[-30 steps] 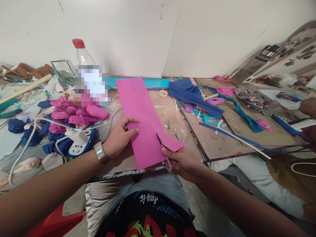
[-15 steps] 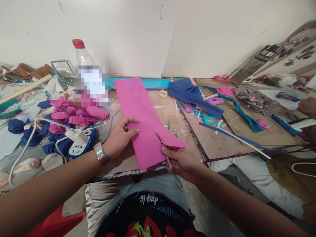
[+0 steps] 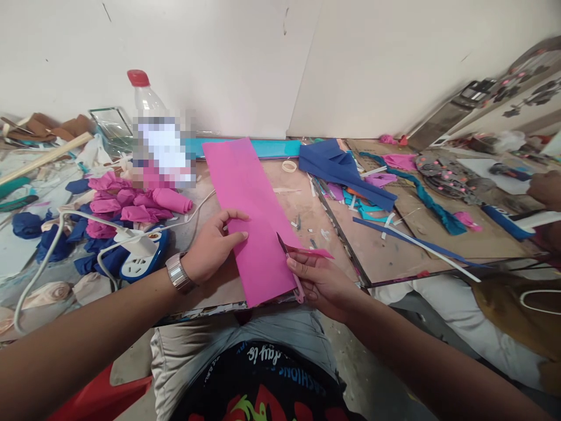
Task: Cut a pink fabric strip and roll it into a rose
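Note:
A long pink sheet of cloth or thin felt (image 3: pixel 260 257) lies lengthwise before me, slit from its near right side. My left hand (image 3: pixel 214 242), with a metal watch at the wrist, holds its left edge, thumb and index finger on top; the other fingers are partly hidden. My right hand (image 3: pixel 322 280) is closed around scissors (image 3: pixel 298 290) with pink handles. Their dark blade lies at the slit, pointing away and slightly left. The partly cut flap (image 3: pixel 313 252) rises over the right fingers.
On the left are pink and blue fabric bundles (image 3: pixel 116 202) and a power strip (image 3: pixel 139 260) with a white cord. A red-capped bottle (image 3: pixel 148 96) stands behind. Blue cloth (image 3: pixel 337 166) and scraps lie to the right. Another person's hand (image 3: pixel 546 190) shows at far right.
The scissor blade shows more fully above the pink sheet now. The cut flap has folded upward and looks narrower. My left hand has barely moved.

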Available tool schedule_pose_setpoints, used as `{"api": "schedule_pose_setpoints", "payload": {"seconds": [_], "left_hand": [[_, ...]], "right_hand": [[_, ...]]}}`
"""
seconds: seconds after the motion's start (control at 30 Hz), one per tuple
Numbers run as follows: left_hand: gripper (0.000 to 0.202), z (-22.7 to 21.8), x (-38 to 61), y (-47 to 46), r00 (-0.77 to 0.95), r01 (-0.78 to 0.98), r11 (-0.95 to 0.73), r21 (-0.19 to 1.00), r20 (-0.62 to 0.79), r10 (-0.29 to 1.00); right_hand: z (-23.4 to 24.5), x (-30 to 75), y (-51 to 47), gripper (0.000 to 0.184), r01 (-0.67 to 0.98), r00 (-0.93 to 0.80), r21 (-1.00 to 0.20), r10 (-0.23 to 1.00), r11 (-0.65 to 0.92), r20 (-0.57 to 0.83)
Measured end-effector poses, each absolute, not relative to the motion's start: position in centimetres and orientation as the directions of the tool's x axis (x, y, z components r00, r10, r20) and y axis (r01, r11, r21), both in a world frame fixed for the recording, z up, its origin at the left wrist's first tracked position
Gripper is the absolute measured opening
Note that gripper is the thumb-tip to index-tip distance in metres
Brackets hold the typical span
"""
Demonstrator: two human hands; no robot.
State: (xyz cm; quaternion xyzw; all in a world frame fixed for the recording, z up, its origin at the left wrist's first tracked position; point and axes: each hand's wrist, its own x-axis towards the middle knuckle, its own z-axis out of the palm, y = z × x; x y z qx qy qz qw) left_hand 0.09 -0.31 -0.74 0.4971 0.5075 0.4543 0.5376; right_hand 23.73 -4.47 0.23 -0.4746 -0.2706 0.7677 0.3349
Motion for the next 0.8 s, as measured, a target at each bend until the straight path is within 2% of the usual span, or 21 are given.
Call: {"api": "schedule_pose_setpoints", "payload": {"seconds": [0.23, 0.37, 0.8], "left_hand": [[0.038, -0.34, 0.19, -0.40, 0.083, -0.015, 0.107, 0.994, -0.106, 0.991], [0.038, -0.15, 0.17, -0.44, 0.088, -0.008, 0.115, 0.993, -0.113, 0.990], [0.040, -0.11, 0.16, -0.51, 0.111, 0.009, 0.126, 0.992, -0.127, 0.986]], "right_hand": [[0.53, 23.51, -3.98, 0.045, -0.207, -0.361, -0.749, 0.761, -0.629, -0.540], [0.41, 23.50, -3.87, 0.039, -0.209, -0.354, -0.764, 0.775, -0.611, -0.523], [-0.12, 23.35, -3.82, 0.038, -0.231, -0.369, -0.758, 0.776, -0.610, -0.512]]}}
